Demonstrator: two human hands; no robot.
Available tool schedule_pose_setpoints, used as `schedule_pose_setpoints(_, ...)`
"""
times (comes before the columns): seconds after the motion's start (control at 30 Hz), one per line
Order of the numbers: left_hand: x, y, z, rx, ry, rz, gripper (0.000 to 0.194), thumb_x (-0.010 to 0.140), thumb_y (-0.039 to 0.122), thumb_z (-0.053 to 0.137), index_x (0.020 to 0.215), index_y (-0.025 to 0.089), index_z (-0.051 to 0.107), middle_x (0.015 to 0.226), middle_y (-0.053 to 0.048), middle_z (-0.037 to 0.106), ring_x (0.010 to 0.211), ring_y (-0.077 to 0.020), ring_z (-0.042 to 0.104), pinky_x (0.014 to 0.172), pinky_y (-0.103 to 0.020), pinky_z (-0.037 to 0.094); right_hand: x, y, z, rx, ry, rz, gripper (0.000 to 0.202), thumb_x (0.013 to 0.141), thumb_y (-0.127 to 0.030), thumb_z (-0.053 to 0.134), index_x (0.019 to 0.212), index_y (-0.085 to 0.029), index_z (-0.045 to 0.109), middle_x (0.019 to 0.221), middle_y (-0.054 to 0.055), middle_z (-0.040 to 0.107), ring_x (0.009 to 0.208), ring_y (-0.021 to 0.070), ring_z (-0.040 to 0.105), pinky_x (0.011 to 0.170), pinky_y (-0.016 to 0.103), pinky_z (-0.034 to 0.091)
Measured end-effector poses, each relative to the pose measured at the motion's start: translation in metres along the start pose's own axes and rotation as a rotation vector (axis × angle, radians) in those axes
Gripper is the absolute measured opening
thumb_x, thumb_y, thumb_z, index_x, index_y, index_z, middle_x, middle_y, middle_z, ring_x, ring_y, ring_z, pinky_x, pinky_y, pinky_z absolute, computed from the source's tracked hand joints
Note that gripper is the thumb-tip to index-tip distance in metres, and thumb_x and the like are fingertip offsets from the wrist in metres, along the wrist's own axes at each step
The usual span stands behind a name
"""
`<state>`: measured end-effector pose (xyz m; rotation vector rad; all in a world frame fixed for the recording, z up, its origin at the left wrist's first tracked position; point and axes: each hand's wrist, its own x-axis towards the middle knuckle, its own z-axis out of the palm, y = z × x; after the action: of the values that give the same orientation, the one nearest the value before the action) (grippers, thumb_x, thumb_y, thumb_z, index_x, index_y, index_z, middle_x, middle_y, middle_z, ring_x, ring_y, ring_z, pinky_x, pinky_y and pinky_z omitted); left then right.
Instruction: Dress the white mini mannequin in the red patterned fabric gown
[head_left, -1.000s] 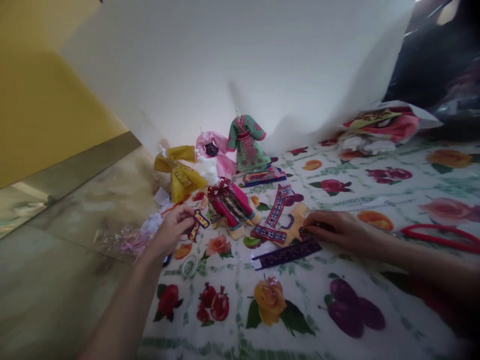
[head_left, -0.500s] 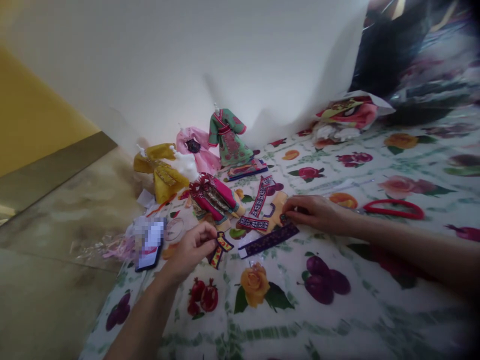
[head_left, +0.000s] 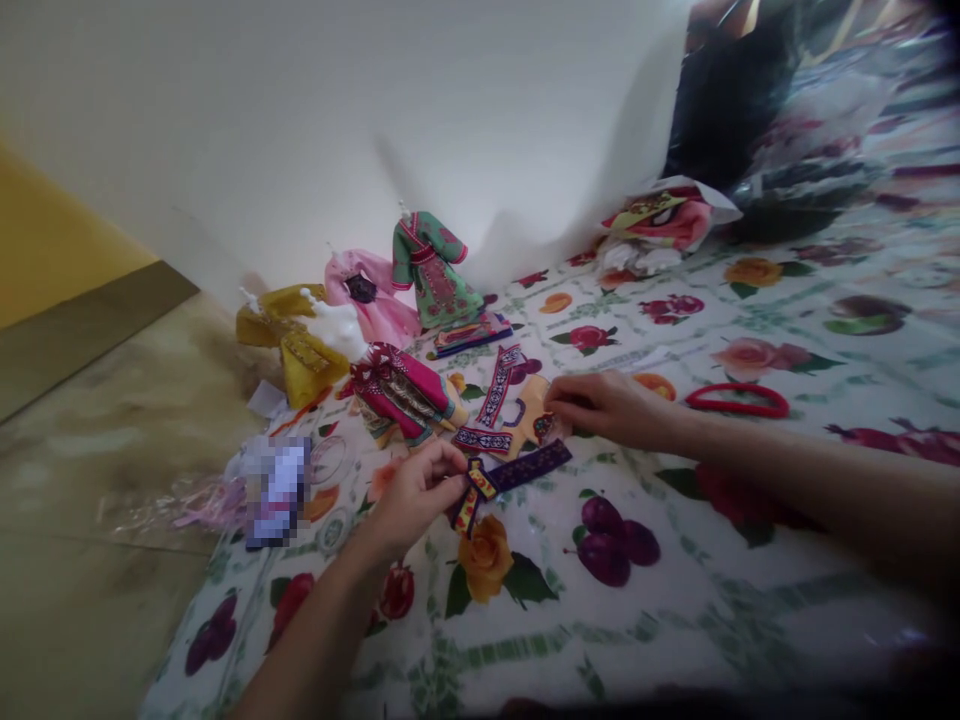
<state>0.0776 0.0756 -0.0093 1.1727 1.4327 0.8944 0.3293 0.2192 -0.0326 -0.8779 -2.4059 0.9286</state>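
Note:
My left hand (head_left: pixel 426 492) pinches a small yellow-and-red patterned piece with dark edging (head_left: pixel 468 508), which overlaps the left end of a dark purple strip (head_left: pixel 531 465). My right hand (head_left: pixel 600 408) has its fingers closed at the right edge of a tan cloth piece (head_left: pixel 531 402); something small and dark shows under the fingertips, too small to name. Two patterned bands (head_left: pixel 499 388) with red edges lie left of the tan piece. A magenta doll garment (head_left: pixel 409 385) lies beyond my left hand.
Green (head_left: pixel 431 265), pink (head_left: pixel 375 300) and yellow (head_left: pixel 311 350) doll dresses stand by the white wall. A phone (head_left: pixel 277 495) lies left, beside plastic wrapping. Red-handled scissors (head_left: pixel 739 400) lie beyond my right forearm. A bag of cloth (head_left: pixel 667 225) sits farther back.
My left hand has moved right with the yellow-and-red piece, bringing it over the dark strip's left end. My right hand stays at the tan piece. The whole view has shifted slightly.

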Motion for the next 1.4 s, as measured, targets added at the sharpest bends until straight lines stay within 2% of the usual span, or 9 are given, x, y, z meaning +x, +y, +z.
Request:
schedule_pose_setpoints(0.1,0.005,0.001,0.009,-0.027,0.006,-0.005,0.030,0.072,0.036,0.075,0.084,0.018,0.054,0.072,0.002,0.061,0.057,-0.0079,0.052,0.050,-0.019,0.038,-0.003,-0.010,-0.003,0.154,-0.039,0.027,0.024,0.092,-0.038,0.050,0.088,-0.018,0.063,0.073,0.003,0.066,0.063,0.0154,0.058,0.058,0.027,0.040)
schedule_pose_setpoints(0.2,0.009,0.000,0.017,-0.054,0.007,-0.010,0.030,0.072,0.035,0.075,0.085,0.019,0.054,0.073,0.001,0.062,0.058,-0.0090,0.054,0.050,-0.019,0.039,-0.008,-0.020,0.002,0.355,-0.136,-0.012,0.024,0.092,-0.039,0.053,0.098,-0.018,0.064,0.086,0.004,0.067,0.072,0.0155,0.060,0.063,0.027,0.045)
schedule_pose_setpoints(0.37,0.015,0.000,0.026,-0.064,-0.007,-0.011,0.029,0.072,0.035,0.075,0.084,0.019,0.054,0.072,0.002,0.061,0.056,-0.0085,0.053,0.051,-0.019,0.040,-0.016,-0.026,0.026,0.689,-0.324,0.056,0.033,0.086,-0.039,0.063,0.112,-0.019,0.057,0.096,0.004,0.065,0.076,0.0149,0.062,0.060,0.025,0.048)
schedule_pose_setpoints(0.5,0.019,-0.002,0.031,-0.062,0.006,0.026,0.027,0.073,0.033,0.074,0.085,0.018,0.055,0.072,0.003,0.059,0.057,-0.0082,0.052,0.053,-0.020,0.041,-0.017,-0.025,0.043,0.870,-0.422,0.119,0.030,0.083,-0.033,0.069,0.106,-0.018,0.057,0.086,0.001,0.064,0.071,0.0125,0.062,0.057,0.022,0.046)
schedule_pose_setpoints(0.7,0.020,-0.008,0.032,-0.096,0.008,0.055,0.025,0.075,0.029,0.074,0.092,0.018,0.059,0.082,-0.001,0.065,0.075,-0.0135,0.062,0.068,-0.024,0.050,-0.017,-0.020,0.048,0.912,-0.415,0.188,0.023,0.080,-0.036,0.072,0.089,-0.017,0.061,0.072,-0.002,0.062,0.062,0.0095,0.059,0.058,0.022,0.045)
schedule_pose_setpoints(0.8,0.019,-0.012,0.030,-0.113,0.001,0.053,0.026,0.076,0.030,0.075,0.095,0.019,0.061,0.087,-0.002,0.066,0.076,-0.0142,0.063,0.068,-0.026,0.052,-0.017,-0.019,0.046,0.906,-0.420,0.199,0.026,0.081,-0.041,0.071,0.084,-0.018,0.060,0.069,-0.003,0.060,0.058,0.0087,0.057,0.056,0.022,0.045)
schedule_pose_setpoints(0.93,0.018,-0.018,0.027,-0.163,-0.025,0.024,0.027,0.079,0.035,0.074,0.097,0.020,0.060,0.089,-0.002,0.066,0.066,-0.0127,0.064,0.060,-0.026,0.053,-0.017,-0.019,0.041,0.890,-0.415,0.211,0.030,0.082,-0.047,0.070,0.084,-0.018,0.060,0.067,-0.004,0.057,0.054,0.0075,0.052,0.053,0.020,0.044)
schedule_pose_setpoints(1.13,0.017,-0.021,0.023,-0.200,-0.023,0.015,0.027,0.079,0.037,0.074,0.093,0.018,0.061,0.085,-0.001,0.063,0.062,-0.0114,0.064,0.055,-0.023,0.051,-0.015,-0.019,0.034,0.864,-0.396,0.218,0.026,0.082,-0.043,0.070,0.086,-0.018,0.063,0.064,-0.005,0.050,0.052,0.0067,0.045,0.047,0.019,0.039)
schedule_pose_setpoints(1.4,0.015,-0.020,0.021,-0.152,0.015,0.044,0.022,0.080,0.034,0.071,0.093,0.018,0.063,0.087,-0.001,0.063,0.065,-0.0122,0.064,0.060,-0.025,0.052,-0.014,-0.014,0.036,0.885,-0.371,0.234,0.022,0.085,-0.040,0.067,0.089,-0.019,0.063,0.062,-0.005,0.049,0.050,0.0059,0.041,0.046,0.018,0.034)
